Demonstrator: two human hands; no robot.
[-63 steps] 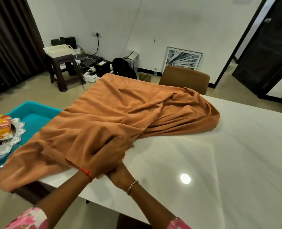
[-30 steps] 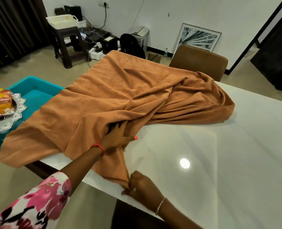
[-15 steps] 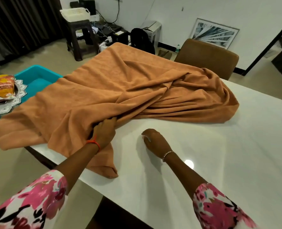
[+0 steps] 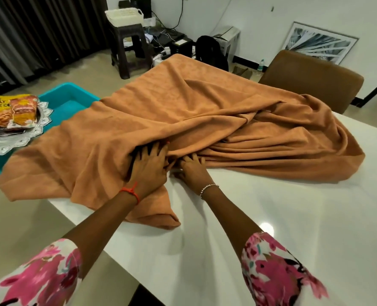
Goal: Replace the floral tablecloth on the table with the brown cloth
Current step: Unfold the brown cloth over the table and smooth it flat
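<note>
Closest in are two floral sleeves, the left (image 4: pixel 39 274) and the right (image 4: pixel 276 268), with both arms reaching out over a white table (image 4: pixel 293 228). The left hand (image 4: pixel 149 167), with a red thread at the wrist, lies on top of the brown cloth (image 4: pixel 183 111), fingers spread and fairly straight, the tips pushed up against a raised fold. The right hand (image 4: pixel 194 171), wearing a thin bracelet (image 4: pixel 208 187), sits just beside it on the bare tabletop at the cloth's edge. Its fingertips go in under the folds, so it's impossible to say whether it's pinching the fabric or just touching it.

The cloth is bunched and wrinkled over the left and far part of the table. One corner flops toward the near edge, and the left side spills off the table.

That spilled edge covers part of a teal tub (image 4: pixel 66 96) that sits lower down, left of the table. A silver tray (image 4: pixel 17 142) rests at the tub's near end with a couple of snack packs (image 4: pixel 13 111) on it.

Across the table a brown chair (image 4: pixel 311 80) is tucked in right behind the cloth pile. Further back on the floor there's a dark stool (image 4: pixel 130 40) with a white basket (image 4: pixel 124 16) on top. Near it are a black bag (image 4: pixel 209 49), a tangle of cables and boxes, a small bottle (image 4: pixel 261 65) and a framed picture (image 4: pixel 320 45) leaning on the wall. Dark curtains (image 4: pixel 39 29) hang on the far left.
</note>
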